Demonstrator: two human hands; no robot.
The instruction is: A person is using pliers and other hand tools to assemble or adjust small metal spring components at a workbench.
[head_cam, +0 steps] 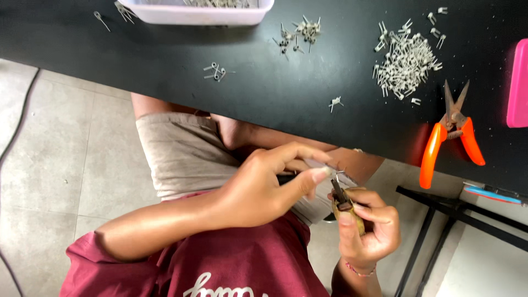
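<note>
Left hand: the left hand [264, 187] is below the worktop's near edge, over the lap; its thumb and forefinger pinch a small metal wire piece [336, 174] at the tip of the tool
Right hand: the right hand [368, 228] is clenched around a tool with a worn yellowish handle [347, 209]; the tool's dark metal tip points up towards the left thumb
Tub: a pale plastic tub [198, 14] stands at the far edge of the black worktop [247, 88], cut off by the frame; small grey metal pieces show inside it
Loose pieces: a large heap of small grey metal pieces [407, 63] lies towards the right end of the worktop; smaller clusters [300, 30] lie scattered mid-worktop
Snips: orange-handled snips [451, 137] lie near the right near edge, blades open; a pink object [518, 82] lies at the right edge
</note>
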